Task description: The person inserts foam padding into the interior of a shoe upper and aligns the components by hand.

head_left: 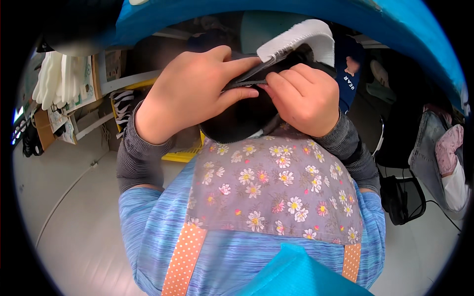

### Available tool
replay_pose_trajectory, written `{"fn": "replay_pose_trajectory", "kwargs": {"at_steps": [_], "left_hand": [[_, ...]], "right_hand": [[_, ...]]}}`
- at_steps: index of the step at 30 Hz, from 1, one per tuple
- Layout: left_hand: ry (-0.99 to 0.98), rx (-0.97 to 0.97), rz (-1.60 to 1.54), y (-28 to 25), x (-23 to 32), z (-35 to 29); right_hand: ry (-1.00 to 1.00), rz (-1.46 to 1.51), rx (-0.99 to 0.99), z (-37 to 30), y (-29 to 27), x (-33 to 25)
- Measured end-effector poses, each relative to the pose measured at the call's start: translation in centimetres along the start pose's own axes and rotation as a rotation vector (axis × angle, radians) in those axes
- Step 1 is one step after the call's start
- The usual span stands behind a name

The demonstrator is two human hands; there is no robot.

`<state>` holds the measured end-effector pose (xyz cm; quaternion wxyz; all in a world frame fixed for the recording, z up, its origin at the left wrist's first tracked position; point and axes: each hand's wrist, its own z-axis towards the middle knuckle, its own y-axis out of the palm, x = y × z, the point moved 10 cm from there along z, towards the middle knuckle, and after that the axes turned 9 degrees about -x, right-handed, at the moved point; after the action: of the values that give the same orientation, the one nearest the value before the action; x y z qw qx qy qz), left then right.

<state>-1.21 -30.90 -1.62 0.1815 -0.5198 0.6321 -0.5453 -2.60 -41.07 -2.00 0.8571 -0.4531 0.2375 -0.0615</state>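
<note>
In front of my chest I hold what looks like a black shoe [237,121] with a thick white sole [301,38] curving over its far end. My left hand [190,91] pinches the dark fabric edge, forefinger on one side and thumb on the other. Close beside it, my right hand [308,98] is closed, its curled fingers gripping the same edge. The lower part of the black piece hangs above my flowered apron [276,187]. What lies under the right fingers is hidden.
A blue-covered surface [197,11] arches across the top. White sole-shaped pieces [61,79] hang at the left, near a yellow basket [182,156]. Another person's jeans-clad leg [424,153] and a black strapped object [402,200] are at the right. A cable [64,197] runs along the floor.
</note>
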Motion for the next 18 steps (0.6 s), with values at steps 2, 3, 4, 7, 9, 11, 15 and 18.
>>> {"fn": "replay_pose_trajectory", "kwargs": {"at_steps": [2, 3, 4, 7, 9, 11, 15, 18], "left_hand": [[0.003, -0.008, 0.036, 0.0, 0.2, 0.2], [0.002, 0.000, 0.045, 0.0, 0.3, 0.2], [0.002, 0.007, 0.056, 0.0, 0.5, 0.2], [-0.004, 0.019, 0.089, 0.2, 0.6, 0.3], [-0.006, 0.030, 0.107, 0.1, 0.6, 0.4], [-0.010, 0.044, 0.126, 0.0, 0.7, 0.4], [0.016, 0.090, -0.003, -0.4, 0.2, 0.7], [0.033, 0.097, -0.116, -0.4, -0.3, 0.6]], "right_hand": [[-0.002, -0.030, 0.089, 0.0, -0.9, 0.1], [-0.001, -0.031, 0.091, 0.2, -0.8, 0.2], [-0.004, -0.043, 0.122, 0.1, -1.0, 0.1], [0.002, -0.055, 0.160, -0.1, -1.3, 0.3], [0.010, -0.055, 0.164, 0.0, -1.3, 0.6], [0.019, -0.040, 0.109, 0.1, -0.7, 1.1], [0.053, 0.023, 0.099, 0.1, -1.3, 2.0], [0.069, 0.017, -0.019, -0.6, -0.7, 2.9]]}}
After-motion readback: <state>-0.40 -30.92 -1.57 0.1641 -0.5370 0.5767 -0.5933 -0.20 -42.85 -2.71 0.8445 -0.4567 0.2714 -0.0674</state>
